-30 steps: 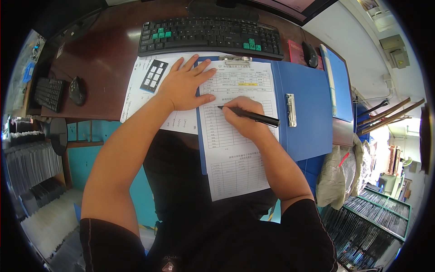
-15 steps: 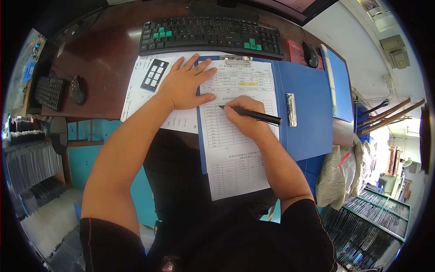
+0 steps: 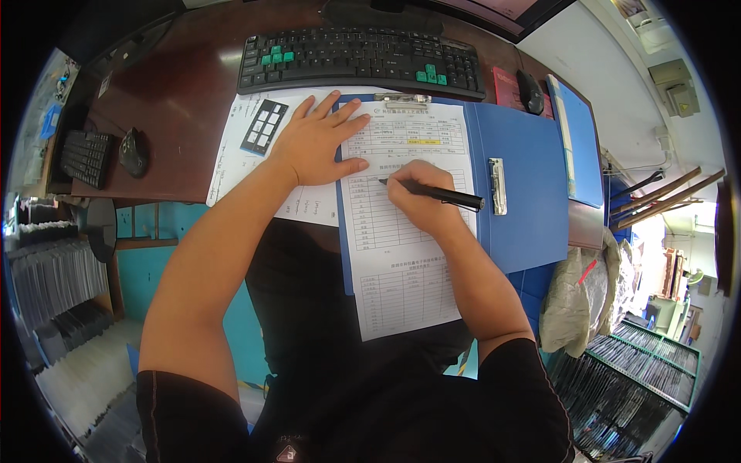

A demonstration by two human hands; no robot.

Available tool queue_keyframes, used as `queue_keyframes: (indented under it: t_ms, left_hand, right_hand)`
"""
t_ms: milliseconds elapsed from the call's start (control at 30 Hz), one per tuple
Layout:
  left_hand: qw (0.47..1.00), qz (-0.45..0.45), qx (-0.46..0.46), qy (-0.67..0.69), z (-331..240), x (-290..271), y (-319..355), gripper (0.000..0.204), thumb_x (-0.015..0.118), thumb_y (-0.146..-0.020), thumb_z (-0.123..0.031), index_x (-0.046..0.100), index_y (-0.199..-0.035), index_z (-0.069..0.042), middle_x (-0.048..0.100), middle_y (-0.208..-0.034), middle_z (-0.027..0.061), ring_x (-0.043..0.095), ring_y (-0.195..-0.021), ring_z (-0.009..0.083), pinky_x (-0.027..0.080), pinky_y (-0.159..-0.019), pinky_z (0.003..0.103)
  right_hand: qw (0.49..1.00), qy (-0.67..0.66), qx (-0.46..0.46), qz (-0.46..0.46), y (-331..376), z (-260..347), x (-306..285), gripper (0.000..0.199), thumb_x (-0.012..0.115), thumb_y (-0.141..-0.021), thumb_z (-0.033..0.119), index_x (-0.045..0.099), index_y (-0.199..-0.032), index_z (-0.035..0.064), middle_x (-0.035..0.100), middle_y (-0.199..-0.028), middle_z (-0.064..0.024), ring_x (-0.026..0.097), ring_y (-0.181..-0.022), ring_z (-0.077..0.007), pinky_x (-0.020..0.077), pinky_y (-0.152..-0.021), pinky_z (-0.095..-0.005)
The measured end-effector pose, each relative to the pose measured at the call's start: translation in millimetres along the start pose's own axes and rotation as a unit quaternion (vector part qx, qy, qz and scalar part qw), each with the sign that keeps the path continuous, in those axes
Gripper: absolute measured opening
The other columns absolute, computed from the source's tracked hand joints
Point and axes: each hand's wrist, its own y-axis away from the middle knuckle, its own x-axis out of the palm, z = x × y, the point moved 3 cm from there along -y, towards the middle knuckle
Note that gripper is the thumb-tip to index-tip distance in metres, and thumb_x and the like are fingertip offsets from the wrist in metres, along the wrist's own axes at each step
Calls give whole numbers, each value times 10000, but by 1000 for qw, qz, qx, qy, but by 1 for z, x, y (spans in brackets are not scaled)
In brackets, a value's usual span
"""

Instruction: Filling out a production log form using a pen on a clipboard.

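My right hand (image 3: 423, 202) grips a black pen (image 3: 448, 194), its tip on the upper left of a table on a printed form (image 3: 409, 255). A little handwriting shows just left of the tip. The form lies on an open blue clip folder (image 3: 525, 185), under the metal clip (image 3: 403, 99) at its top, and its lower end hangs past the folder. Fingers spread, my left hand (image 3: 318, 147) lies flat across the form's left edge and a loose white sheet (image 3: 309, 210) with handwriting. Beside it on that sheet rests a small dark card with white squares (image 3: 265, 127).
A black keyboard (image 3: 359, 62) with some green keys stands beyond the folder. To the right are a black mouse (image 3: 529, 94) on a red pad and another blue folder (image 3: 575, 147). At left sit another mouse (image 3: 133, 153) and a keyboard (image 3: 83, 158).
The pen and my right hand have shifted slightly to the right, and more handwriting shows in the form's upper row. My left hand stays in place.
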Motion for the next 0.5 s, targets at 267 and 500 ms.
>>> queue_keyframes:
  t_ms: [267,500]
  left_hand:
    - [1000,-1,-3,-5,0,0,0,717,589,-885,-652,517,-1468,-242,381,-1604,60,244,-1524,294,152,-1243,502]
    - [1000,0,-1,0,0,0,0,715,593,-885,-648,521,-1464,-236,379,-1605,64,239,-1525,295,149,-1243,504]
  right_hand:
    - [1000,-11,-4,-19,1,0,0,109,746,-805,98,686,-796,8,679,-780,-97,649,-667,-176,524,-629,-283]
    - [1000,4,0,-26,1,2,-1,114,749,-803,99,683,-794,6,678,-768,-94,643,-654,-174,522,-619,-286]
